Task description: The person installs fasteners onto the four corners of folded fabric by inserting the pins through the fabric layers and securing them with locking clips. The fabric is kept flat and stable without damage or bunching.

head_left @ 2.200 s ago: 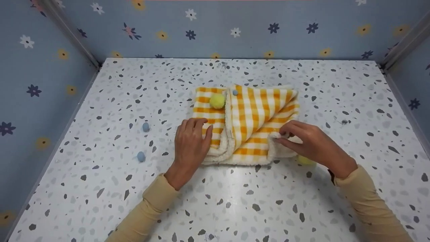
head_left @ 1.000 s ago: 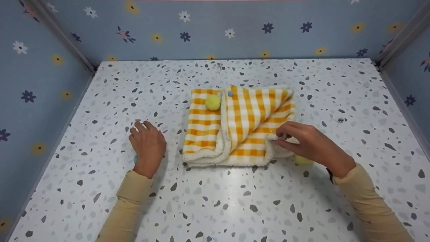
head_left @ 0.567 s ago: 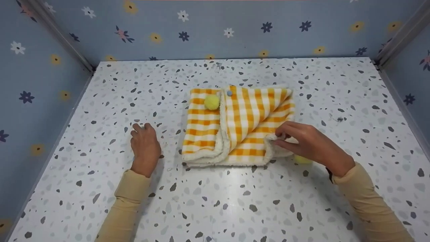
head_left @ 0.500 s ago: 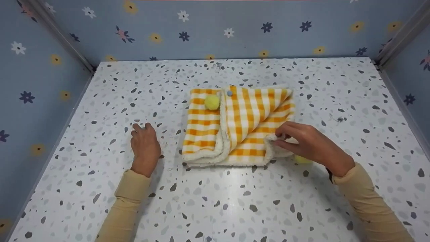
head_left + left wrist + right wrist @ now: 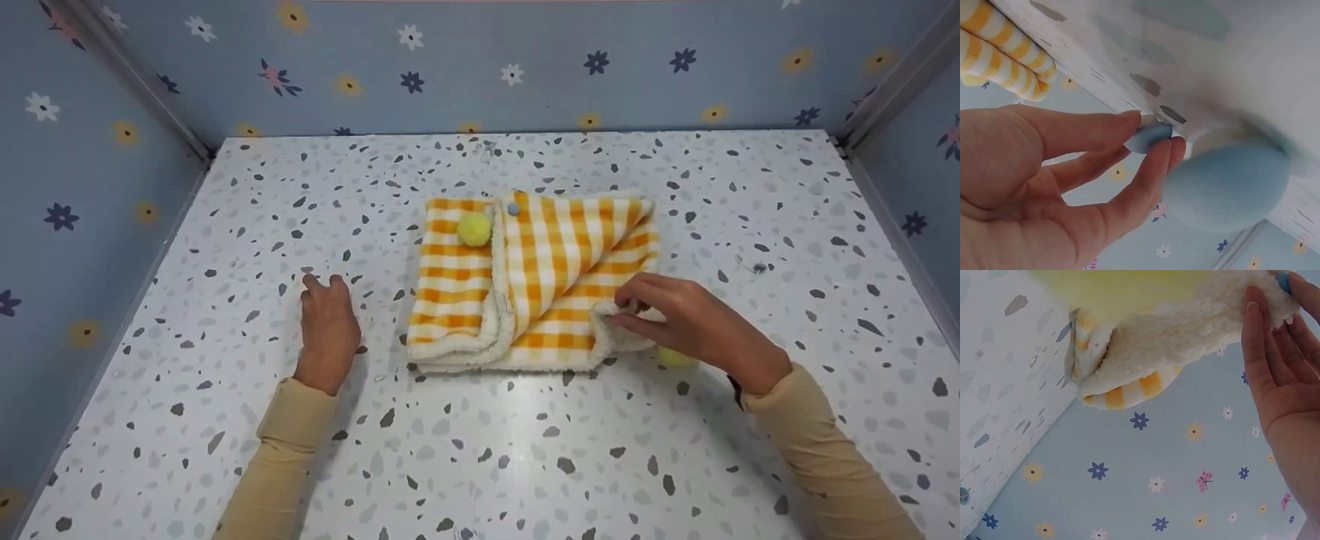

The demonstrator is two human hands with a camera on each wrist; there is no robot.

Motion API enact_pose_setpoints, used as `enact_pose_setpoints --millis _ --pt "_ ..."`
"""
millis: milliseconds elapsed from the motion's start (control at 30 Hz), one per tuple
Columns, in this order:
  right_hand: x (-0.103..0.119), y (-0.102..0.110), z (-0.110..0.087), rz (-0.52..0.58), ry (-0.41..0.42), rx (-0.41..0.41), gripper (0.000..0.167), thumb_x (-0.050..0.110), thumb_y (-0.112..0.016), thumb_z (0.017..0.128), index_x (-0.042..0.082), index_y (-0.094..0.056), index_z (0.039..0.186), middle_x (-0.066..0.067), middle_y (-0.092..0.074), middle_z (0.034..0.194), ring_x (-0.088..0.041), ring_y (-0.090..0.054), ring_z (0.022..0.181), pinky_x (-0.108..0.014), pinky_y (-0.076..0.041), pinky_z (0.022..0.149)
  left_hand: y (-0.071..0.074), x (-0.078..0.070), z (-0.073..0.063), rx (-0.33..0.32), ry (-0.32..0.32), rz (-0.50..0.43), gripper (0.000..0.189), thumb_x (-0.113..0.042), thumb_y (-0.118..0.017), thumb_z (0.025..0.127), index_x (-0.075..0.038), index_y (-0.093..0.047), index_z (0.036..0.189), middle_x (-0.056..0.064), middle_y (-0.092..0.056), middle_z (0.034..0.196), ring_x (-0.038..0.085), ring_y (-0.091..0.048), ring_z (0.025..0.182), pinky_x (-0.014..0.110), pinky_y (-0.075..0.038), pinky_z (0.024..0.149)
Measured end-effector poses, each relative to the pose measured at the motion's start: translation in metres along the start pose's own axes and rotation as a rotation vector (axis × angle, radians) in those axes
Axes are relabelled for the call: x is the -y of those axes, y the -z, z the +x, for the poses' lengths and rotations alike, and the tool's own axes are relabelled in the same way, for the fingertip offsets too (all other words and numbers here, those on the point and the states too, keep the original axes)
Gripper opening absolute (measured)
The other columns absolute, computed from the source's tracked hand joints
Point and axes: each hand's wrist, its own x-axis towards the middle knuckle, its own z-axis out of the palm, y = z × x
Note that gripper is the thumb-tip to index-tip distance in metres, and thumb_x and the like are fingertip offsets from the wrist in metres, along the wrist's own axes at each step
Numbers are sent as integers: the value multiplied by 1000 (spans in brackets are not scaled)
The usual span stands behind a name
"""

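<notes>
Blue flowered walls point(image 5: 480, 67) box in our speckled white table point(image 5: 480, 450). At its centre lies the folded yellow-checked blanket point(image 5: 536, 281), fleece lining showing along the near edge, one flap turned diagonally over toward 3 o'clock. A yellow pompom point(image 5: 475, 229) sits on its 11 o'clock corner, a small blue one point(image 5: 514, 208) just beside that at 12.

Our right hand point(image 5: 686, 319) pinches the fleecy corner point(image 5: 1207, 326) at the blanket's 4 o'clock edge, fingers curled over the pile; we judge this keeps the fold from springing open. Another yellow pompom point(image 5: 677, 357) peeks out just under that hand.

Our left hand point(image 5: 328, 326) rests on the table at 9 o'clock, apart from the blanket. The left wrist view shows thumb and fingertips pinching a small blue pompom point(image 5: 1148, 138) against the table; a second blue pompom point(image 5: 1227, 185) looms blurred just beside it.
</notes>
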Motion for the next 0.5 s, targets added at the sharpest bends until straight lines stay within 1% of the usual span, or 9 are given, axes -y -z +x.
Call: enact_pose_setpoints --millis 100,233,300,400,500 --pt "0 -1 -1 5 -7 1 27 2 -86 81 10 -66 97 4 -66 90 -7 -62 80 -15 -48 71 0 0 -1 -19 -16 -11 18 18 -50 94 26 -53 110 46 -47 116 55 -59 96 57 -54 80" --pt "0 -1 -2 13 -8 0 28 1 -86 80 10 -66 97 5 -66 91 -7 -62 80 -12 -45 73 0 -1 1 -64 -34 -18 16 17 -50 95 25 -55 108 41 -55 99 54 -59 93 57 -51 81" --pt "0 0 -2 14 -6 -1 28 1 -86 80 10 -66 97 5 -66 91 -8 -62 80 -12 -45 73 0 -2 2 -100 -47 -26 15 17 -50 95 25 -56 107 39 -58 95 54 -60 91 57 -50 80" --pt "0 0 -2 10 -3 1 28 1 -86 80 10 -66 97 5 -66 91 -7 -61 80 -11 -44 73 1 -6 3 -149 -63 -32 11 16 -52 95 23 -58 101 37 -59 91 53 -62 88 58 -52 77" --pt "0 0 -2 9 -6 5 28 1 -86 80 9 -65 98 4 -66 92 -7 -62 81 -14 -46 73 5 -14 2 -169 -60 -32 10 13 -55 97 21 -59 101 35 -59 91 51 -63 88 57 -55 74"
